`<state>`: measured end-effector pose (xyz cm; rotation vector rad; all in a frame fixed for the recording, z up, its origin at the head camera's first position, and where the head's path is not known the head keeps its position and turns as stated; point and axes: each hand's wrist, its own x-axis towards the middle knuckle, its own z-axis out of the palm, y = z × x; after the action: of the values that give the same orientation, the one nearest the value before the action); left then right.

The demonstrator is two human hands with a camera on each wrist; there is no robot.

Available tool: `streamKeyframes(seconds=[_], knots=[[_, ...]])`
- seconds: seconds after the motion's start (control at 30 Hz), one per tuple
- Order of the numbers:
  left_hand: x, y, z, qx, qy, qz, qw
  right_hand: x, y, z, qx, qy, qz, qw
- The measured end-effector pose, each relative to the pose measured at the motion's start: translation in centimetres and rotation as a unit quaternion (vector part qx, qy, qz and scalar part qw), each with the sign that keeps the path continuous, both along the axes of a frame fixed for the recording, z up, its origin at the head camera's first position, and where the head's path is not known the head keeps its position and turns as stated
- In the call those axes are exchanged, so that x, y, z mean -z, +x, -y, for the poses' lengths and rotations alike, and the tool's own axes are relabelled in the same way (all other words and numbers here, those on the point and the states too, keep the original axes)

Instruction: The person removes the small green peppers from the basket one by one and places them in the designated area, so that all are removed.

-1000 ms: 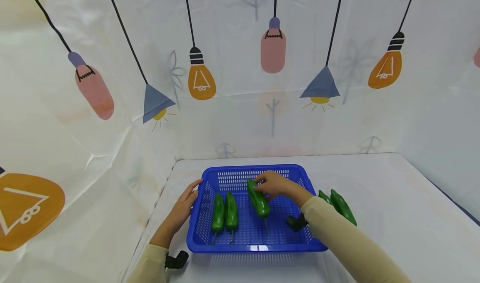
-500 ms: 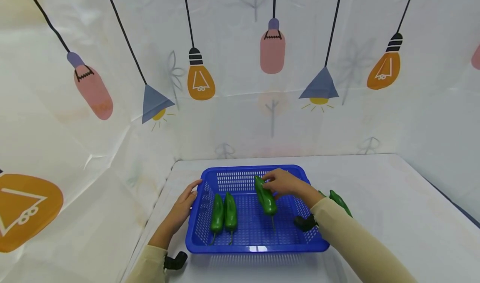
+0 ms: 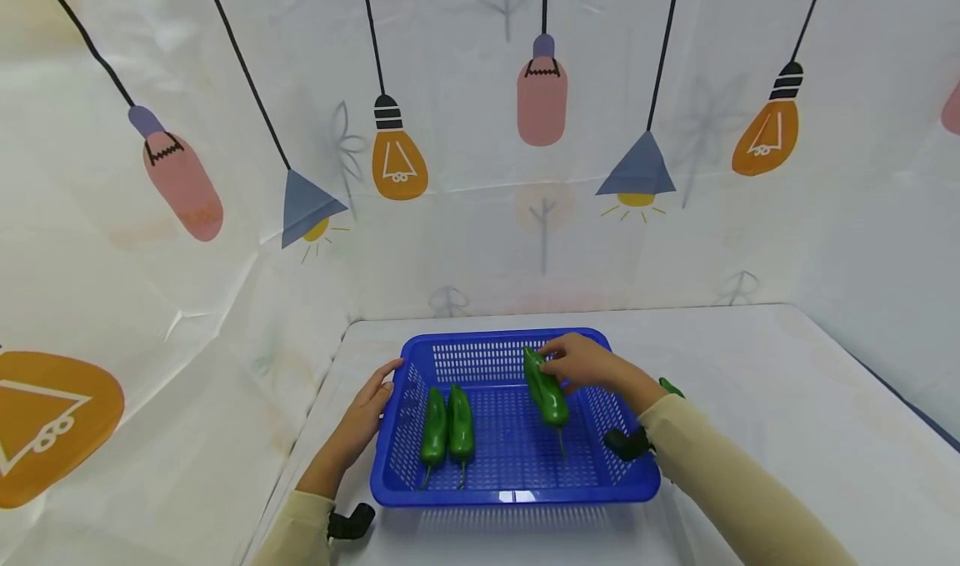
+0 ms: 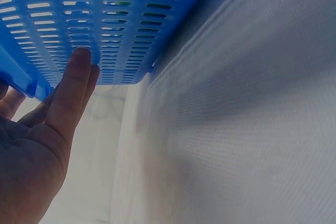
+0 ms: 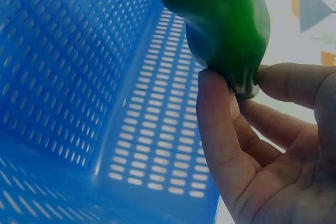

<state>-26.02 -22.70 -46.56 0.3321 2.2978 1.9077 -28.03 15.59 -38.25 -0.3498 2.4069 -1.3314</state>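
Observation:
My right hand (image 3: 588, 362) pinches a green pepper (image 3: 546, 391) between thumb and fingers, by the end opposite its stem. It holds the pepper over the right half of the blue basket (image 3: 517, 498), stem toward me. The right wrist view shows the pepper (image 5: 226, 19) close up. Two more green peppers (image 3: 435, 428) lie side by side in the basket's left part, stems also toward me. At the basket's left side is my left hand (image 3: 360, 412), fingertips at the rim. In the left wrist view, straight fingers (image 4: 68, 93) lie along the perforated outer wall.
A green pepper tip (image 3: 671, 387) shows right of the basket, mostly hidden by my right sleeve (image 3: 735, 474). The white table (image 3: 750, 374) meets a printed cloth backdrop (image 3: 480, 249) behind and at the left.
My right hand has moved to the right over the basket with the pepper. Its forearm now covers most of the peppers on the table. The left hand keeps its place.

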Motion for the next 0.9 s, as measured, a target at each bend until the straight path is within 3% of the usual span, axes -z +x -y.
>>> streamKeyframes(seconds=[0.9], knots=[[-0.1, 0.1, -0.1, -0.004, 0.0, 0.003, 1.0, -1.5, 0.5, -3.1, -0.002, 0.008, -0.03, 0.9995]])
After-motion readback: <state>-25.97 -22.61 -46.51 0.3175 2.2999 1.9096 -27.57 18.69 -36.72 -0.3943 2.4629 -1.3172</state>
